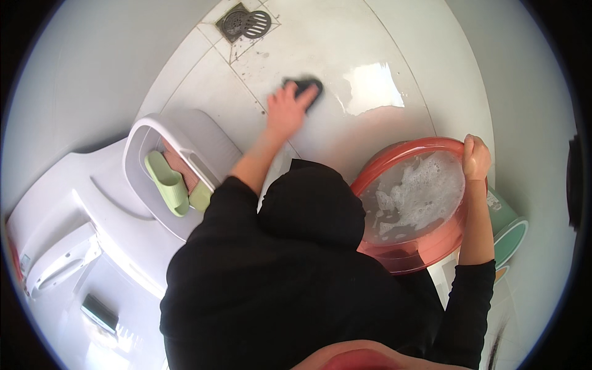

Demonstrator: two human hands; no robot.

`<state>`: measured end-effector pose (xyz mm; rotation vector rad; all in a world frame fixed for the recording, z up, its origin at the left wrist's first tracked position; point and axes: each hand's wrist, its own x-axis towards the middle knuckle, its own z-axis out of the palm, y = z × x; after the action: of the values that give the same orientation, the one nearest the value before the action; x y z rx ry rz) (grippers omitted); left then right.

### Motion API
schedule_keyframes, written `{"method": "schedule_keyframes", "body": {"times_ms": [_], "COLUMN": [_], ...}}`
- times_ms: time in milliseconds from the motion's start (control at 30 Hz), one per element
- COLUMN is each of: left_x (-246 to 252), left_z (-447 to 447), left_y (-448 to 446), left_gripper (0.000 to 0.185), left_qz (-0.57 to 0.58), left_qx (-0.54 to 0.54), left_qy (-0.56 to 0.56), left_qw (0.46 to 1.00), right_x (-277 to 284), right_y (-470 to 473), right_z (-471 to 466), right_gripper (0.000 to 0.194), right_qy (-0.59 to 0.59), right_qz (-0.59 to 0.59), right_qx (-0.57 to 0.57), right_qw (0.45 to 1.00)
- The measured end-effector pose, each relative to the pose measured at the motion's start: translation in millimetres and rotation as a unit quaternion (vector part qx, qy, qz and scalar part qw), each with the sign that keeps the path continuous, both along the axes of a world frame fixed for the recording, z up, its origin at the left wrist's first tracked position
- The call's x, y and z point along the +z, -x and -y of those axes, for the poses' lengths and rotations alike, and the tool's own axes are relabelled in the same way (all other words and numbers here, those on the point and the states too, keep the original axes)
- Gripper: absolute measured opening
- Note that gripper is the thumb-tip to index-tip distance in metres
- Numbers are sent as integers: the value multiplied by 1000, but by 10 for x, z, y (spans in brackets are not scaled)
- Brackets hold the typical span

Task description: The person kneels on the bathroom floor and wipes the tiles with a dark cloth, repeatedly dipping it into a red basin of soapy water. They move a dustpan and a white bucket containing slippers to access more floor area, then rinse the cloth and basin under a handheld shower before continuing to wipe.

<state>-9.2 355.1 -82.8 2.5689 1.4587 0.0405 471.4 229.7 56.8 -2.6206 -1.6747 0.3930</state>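
My left hand (286, 108) reaches down to the pale tiled floor (323, 41), its fingers around a small dark object (314, 91). Blur hides whether that object is a brush or a cloth. My right hand (476, 157) grips the rim of a red plastic basin (407, 147), which is tilted with its far side raised. Cloudy water with white foam (425, 189) lies inside the basin. Beyond the basin, the floor has a wet-looking patch (374, 88) with a bright reflection.
A square floor drain (231, 21) has its slotted cover (257, 24) lying partly off it, with dark specks nearby. At left, a grey plastic tub (138, 138) holds green slippers (169, 182). A green bucket (506, 222) lies beside the right wall.
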Motion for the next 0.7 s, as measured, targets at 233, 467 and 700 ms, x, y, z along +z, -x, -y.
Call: {"method": "schedule_keyframes", "body": {"times_ms": [233,467,700], "left_x": [324,567,-122], "left_z": [-1412,741,-1078], "left_y": [203,90,874], "left_gripper": [48,43,44], "left_qz": [-67,-115,-13], "left_qx": [191,170,334], "left_qy": [-46,283,144], "left_qw": [978,937,931], "right_x": [-17,-15,19], "right_y": [-21,-9,16], "right_z": [-20,-29,-3], "right_gripper": [48,48,47], "right_qy": [30,24,3], "right_qz": [20,17,21], "right_qx": [-7,-4,-3], "right_qw": [999,1000,1000]}}
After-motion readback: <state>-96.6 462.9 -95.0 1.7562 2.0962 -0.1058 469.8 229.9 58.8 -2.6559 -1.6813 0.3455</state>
